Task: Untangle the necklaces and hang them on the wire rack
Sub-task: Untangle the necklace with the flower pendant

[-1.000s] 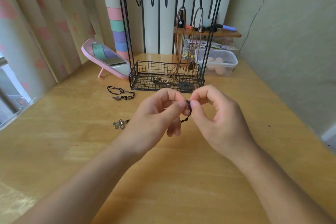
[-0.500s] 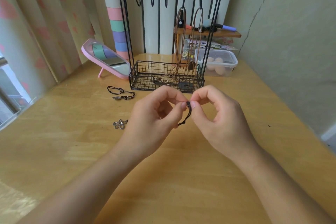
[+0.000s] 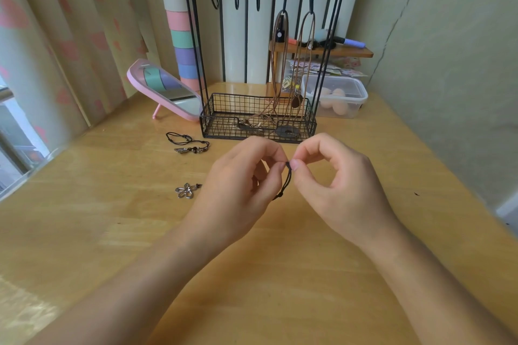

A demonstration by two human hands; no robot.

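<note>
- My left hand (image 3: pixel 238 187) and right hand (image 3: pixel 339 185) are raised over the wooden counter (image 3: pixel 280 274), just in front of the wire rack (image 3: pixel 259 120). Their thumbs and forefingers almost meet.
- Both hands grip one black cord (image 3: pixel 288 179). My right thumb and forefinger pinch its top end, and my left thumb and forefinger pinch it just beside them. The other fingers of both hands are curled in.
- The cord hangs down between my hands, carries a small knot lower down, and then passes behind my left palm. I cannot tell where it ends.
- A metal flower pendant (image 3: pixel 185 190) lies flat on the counter just to the left of my left hand. A short dark piece runs from it towards my hand, but I cannot tell whether it joins the cord I hold.
- A second black necklace (image 3: pixel 186 143) with small metal charms lies loose on the counter near the rack's front left corner.
- The rack stands upright at the back of the counter, with a mesh basket below and a bar of hooks on top.
- Two brown cord necklaces (image 3: pixel 305 45) hang from the two rightmost hooks, and their lower ends drop into the basket.
- A pink mirror (image 3: pixel 162 89) leans tilted just to the left of the rack. A clear lidded box (image 3: pixel 339 95) sits behind the rack's right side.
</note>
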